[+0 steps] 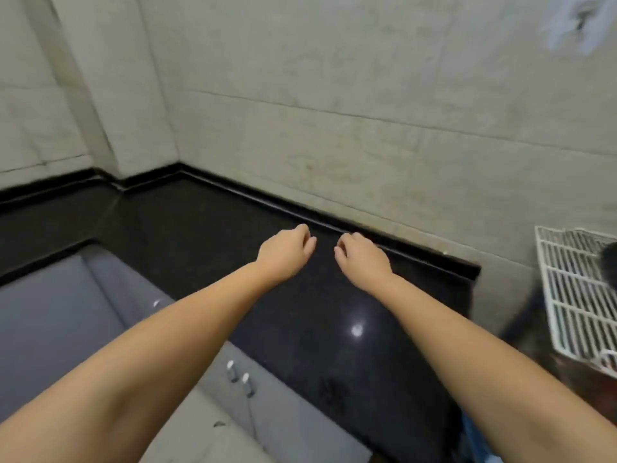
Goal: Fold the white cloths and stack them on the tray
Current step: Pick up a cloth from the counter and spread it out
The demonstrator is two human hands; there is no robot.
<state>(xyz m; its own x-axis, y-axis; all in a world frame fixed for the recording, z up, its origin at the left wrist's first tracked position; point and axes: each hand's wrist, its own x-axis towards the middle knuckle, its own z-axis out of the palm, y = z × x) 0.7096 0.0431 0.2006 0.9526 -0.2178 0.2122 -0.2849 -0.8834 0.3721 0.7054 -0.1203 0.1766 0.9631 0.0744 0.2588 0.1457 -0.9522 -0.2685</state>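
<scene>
Now: left hand (285, 253), right hand (362, 259) (curled, empty) | over counter (207, 215) rear edge

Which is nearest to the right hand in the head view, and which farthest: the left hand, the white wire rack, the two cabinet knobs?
From the right hand:
1. Left hand, just beside it over the black counter.
2. Cabinet knobs, lower left, on the grey cabinet front.
3. White wire rack, far right edge.
Ranks 2 and 3 are fairly close.
</scene>
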